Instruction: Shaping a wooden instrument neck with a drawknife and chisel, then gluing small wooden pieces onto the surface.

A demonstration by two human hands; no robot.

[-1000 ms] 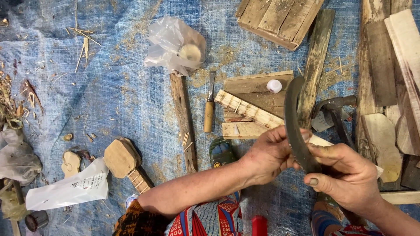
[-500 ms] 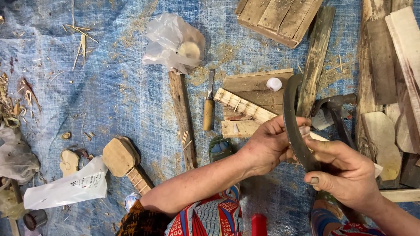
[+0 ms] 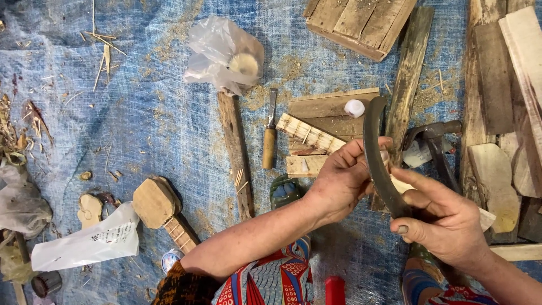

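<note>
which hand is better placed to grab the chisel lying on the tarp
Left, probably. The left hand grips the curved dark blade on the side nearer the wooden-handled chisel, with open tarp between. The right hand holds the blade's lower end, farther off.

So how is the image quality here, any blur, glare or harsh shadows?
Head view: sharp overall, even soft light, no hard shadows; left hand and right hand on the dark curved blade are crisp; mild sheen on the plastic bag; straight planks show little distortion.
</note>
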